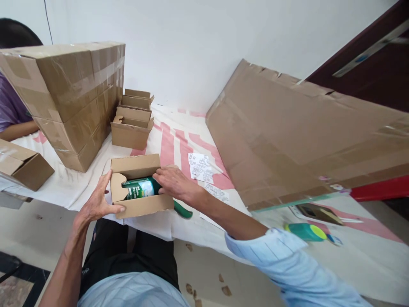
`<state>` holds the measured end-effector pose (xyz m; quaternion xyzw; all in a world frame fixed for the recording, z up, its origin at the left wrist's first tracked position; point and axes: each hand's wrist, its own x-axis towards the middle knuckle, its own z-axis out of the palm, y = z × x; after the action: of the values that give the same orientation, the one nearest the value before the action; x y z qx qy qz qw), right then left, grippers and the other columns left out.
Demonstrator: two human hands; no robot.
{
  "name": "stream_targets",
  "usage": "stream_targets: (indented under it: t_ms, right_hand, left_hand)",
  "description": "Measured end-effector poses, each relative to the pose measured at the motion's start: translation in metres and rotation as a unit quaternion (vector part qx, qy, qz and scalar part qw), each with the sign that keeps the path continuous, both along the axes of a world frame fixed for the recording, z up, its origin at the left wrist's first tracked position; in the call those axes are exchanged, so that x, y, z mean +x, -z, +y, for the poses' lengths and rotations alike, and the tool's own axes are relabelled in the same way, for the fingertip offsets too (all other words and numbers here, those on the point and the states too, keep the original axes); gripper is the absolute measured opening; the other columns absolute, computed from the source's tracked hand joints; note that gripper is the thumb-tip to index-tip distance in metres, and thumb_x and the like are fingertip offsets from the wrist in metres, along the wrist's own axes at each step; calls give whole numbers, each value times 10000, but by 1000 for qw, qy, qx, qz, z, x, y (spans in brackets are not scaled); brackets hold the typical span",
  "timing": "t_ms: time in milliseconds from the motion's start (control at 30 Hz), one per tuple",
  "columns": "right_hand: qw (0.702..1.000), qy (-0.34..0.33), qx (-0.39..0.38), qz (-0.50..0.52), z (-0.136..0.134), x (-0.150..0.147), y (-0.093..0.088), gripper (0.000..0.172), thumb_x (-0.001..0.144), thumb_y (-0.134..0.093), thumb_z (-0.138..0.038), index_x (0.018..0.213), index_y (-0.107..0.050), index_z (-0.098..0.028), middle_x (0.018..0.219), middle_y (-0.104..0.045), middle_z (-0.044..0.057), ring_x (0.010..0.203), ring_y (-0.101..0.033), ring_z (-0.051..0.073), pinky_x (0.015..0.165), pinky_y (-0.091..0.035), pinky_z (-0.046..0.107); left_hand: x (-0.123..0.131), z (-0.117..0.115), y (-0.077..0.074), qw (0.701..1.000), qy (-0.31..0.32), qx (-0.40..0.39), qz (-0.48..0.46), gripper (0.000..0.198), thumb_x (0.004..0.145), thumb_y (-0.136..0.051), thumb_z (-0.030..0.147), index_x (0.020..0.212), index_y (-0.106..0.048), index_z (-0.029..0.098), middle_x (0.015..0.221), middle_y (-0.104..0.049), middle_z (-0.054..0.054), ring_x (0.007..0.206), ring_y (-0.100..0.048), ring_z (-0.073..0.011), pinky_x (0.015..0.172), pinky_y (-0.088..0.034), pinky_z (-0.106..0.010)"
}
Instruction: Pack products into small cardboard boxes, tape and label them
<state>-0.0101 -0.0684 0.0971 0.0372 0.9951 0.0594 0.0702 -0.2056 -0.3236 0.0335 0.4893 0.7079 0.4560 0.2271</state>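
Note:
A small open cardboard box [145, 208] sits near the table's front edge, its long flaps raised. Inside lies a green bottle [143, 188] with a blue-and-white label, on its side. My left hand [98, 200] grips the box's left end, thumb on the near side and fingers on the far one. At the right end, my right hand [174, 181] has its fingers curled over the bottle's dark green end, hiding it. A curved green thing [183, 210] sticks out from beside the box's lower right corner; the rest of it is hidden.
Taped cartons [79, 98] form a wall on the left, with open small boxes [132, 132] beside it. Another box [24, 164] lies far left, near a person's arm [19, 130]. Printed papers [200, 167] lie mid-table. A cardboard panel [287, 140] stands right, near a teal bottle [305, 232].

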Motion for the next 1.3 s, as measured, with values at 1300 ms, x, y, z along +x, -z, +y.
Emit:
stream_targets:
  t_ms: [1300]
  right_hand:
    - [988,-75,-138,15,-2,-28,-29,622,899,-774,-353,1484,-587,-249,1420,-651,128,1370,-575,319,1153,-484,481]
  left_hand:
    - [-8,1,-26,995,30,54,74,1420,650,-970,549,1734,-92,283,1673,-340,-201,1497,-399,-464,1175,-459,-609]
